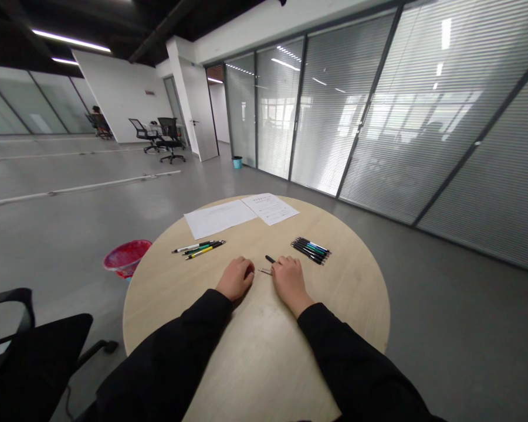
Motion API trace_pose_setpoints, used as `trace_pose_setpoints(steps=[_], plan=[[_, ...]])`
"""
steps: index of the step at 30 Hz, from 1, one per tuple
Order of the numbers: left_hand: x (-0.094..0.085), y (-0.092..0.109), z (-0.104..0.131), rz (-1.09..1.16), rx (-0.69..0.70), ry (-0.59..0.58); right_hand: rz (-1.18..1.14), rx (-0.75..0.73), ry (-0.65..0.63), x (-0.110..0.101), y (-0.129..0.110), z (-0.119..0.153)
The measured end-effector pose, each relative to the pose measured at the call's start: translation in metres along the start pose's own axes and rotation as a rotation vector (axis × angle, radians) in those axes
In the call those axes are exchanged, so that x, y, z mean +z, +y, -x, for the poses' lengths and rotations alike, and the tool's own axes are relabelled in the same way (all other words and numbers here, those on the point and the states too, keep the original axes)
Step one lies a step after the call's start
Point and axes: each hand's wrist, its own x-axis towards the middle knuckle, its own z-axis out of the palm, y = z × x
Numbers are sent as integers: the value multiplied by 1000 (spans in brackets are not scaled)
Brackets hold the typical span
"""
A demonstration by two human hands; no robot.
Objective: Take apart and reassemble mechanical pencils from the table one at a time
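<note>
My left hand (236,278) rests on the round wooden table with its fingers curled inward. Whatever lies inside those fingers, if anything, is hidden. Close by on the right, my right hand (289,280) is closed low over the tabletop. From its fingers stick out a short black pen piece (270,259) and a slim pale pen piece (265,271) pointing toward the left hand. Left of the hands lies a loose group of mechanical pens (202,248) in white, green, yellow and black. A tidy row of several dark pens (311,250) lies to the right.
Two printed sheets (222,218) lie at the far side of the table (255,351). A red-lined bin (127,257) stands beside the table's left edge. A black chair (35,351) is at the lower left. Blinds-covered glass walls (347,117) run along the right.
</note>
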Motion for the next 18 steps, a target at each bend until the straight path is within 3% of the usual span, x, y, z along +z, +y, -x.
trace_pose_setpoints(steps=[10,18], plan=[[-2,2,2,-2,-8,6,-104,73,48,-9,18,12],[-2,1,3,-6,-4,3,-131,65,5,-9,17,14]])
